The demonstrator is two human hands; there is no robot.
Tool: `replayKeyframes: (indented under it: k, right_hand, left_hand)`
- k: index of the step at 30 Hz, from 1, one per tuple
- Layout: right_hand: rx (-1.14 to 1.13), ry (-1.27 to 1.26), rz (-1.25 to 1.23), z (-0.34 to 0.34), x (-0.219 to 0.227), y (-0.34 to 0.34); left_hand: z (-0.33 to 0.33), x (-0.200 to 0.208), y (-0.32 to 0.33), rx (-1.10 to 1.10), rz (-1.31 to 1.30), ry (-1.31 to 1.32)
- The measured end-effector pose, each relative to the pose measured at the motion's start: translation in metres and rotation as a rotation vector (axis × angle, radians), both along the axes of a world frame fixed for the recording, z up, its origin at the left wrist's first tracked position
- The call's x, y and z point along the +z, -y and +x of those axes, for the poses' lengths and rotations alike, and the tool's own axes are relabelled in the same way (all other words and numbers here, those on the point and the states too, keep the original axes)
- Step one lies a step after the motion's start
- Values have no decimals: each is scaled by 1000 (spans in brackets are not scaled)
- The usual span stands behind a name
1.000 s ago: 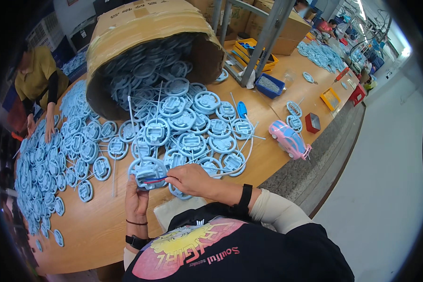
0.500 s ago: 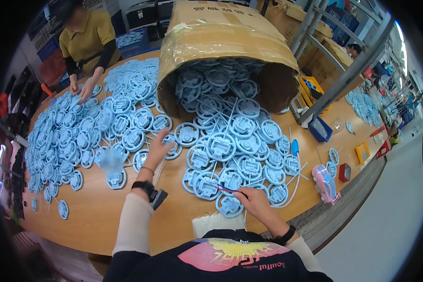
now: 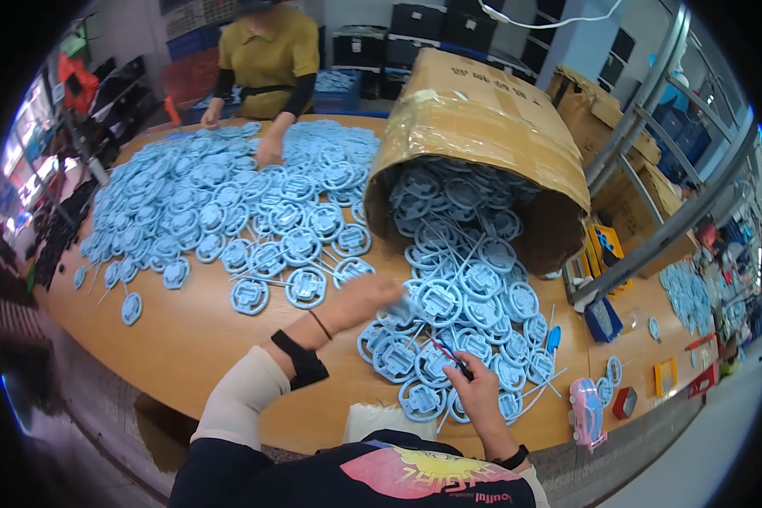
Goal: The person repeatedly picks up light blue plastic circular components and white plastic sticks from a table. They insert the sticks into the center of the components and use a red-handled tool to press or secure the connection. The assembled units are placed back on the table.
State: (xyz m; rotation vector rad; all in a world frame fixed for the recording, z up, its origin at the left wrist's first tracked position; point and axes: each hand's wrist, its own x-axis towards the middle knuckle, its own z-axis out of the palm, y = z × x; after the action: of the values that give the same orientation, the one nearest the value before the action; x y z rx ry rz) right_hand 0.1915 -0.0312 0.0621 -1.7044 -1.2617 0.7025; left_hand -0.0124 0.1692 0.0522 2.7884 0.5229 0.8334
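Light-blue plastic rings shaped like toy steering wheels (image 3: 483, 279) spill in a heap from the mouth of a large cardboard box (image 3: 483, 127). At the left side of this heap is my left hand (image 3: 366, 302), slightly smeared by motion. Its fingers close on the edge of a blurred light-blue ring part (image 3: 405, 310). My right hand (image 3: 477, 388) grips a slim black-and-red tool (image 3: 457, 364) over the heap's near side. The tool's thin red end points up and left across a ring; its exact kind is unclear.
A second wide pile of light-blue parts (image 3: 169, 203) covers the table's left side, where a co-worker's hand (image 3: 269, 151) rests. A metal frame (image 3: 622, 169), a blue bin (image 3: 603, 320) and a pink toy car (image 3: 586, 412) stand to the right.
My left hand has gone from the open table on the left to the heap before the box. Blurred parts in mid-air there are gone. The whole view has shifted.
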Motion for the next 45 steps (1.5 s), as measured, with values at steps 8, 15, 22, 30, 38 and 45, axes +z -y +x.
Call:
replayKeyframes:
  k: [8,15,22,30,38,45]
  right_hand:
    - [66,-231,133,14,12,7]
    - [-26,-645,201,48,31,20]
    - [69,-110,210,52,36,31]
    - [282,451,264,77,51,44]
    - [361,381,213,81,50,40]
    - [398,354,170,86,43,37]
  left_hand:
    - [33,55,118,132,-185,341]
    - [61,18,165,222,-892,804]
    - [67,19,153,55,-1326,829]
    - [53,29,141,117,-1345,555]
    - [62,31,145,123,-1437,552]
    - [60,19,142,74,-1424,511]
